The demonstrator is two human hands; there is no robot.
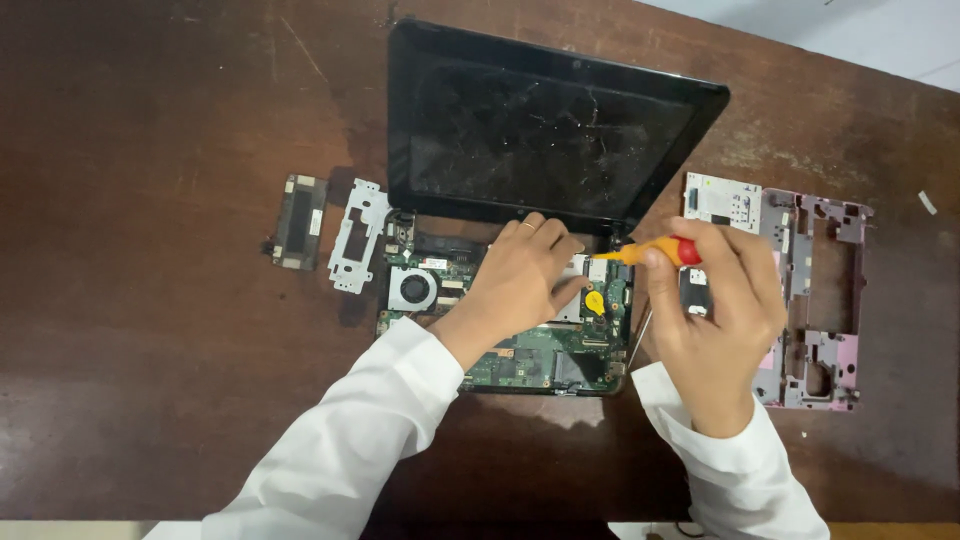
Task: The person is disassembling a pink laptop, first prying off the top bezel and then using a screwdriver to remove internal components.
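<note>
As seen from the head camera, a small opened laptop (520,200) lies near the middle of a dark brown wooden table (140,330), its lower shell stripped so that the green circuit board (530,360) is exposed. The black screen lid (545,130) is folded back, away from the person. The right hand (715,320) is closed around a screwdriver (655,252) with an orange and red handle. The tool's long axis runs nearly level across the view, and its tip points to the person's left, toward the hinge edge of the board just below the lid. Whether the tip touches the board cannot be told. The left hand (525,275) rests palm down on the board with fingers curled loosely and slightly spread, half open, gripping nothing; its fingertips lie at the hinge edge, close to the tool's tip. A ring sits on one finger.

The lower shell holds the board, a round cooling fan (413,288) at its left end and a yellow disc-shaped part (595,301) near its right end. Left of the laptop lie a white metal bracket (358,235) and a dark flat rectangular part (298,222), just apart from each other. Right of the laptop lies a pink plastic frame (815,300), with a white panel (722,200) touching its upper left corner. Both arms wear white sleeves (350,440).
</note>
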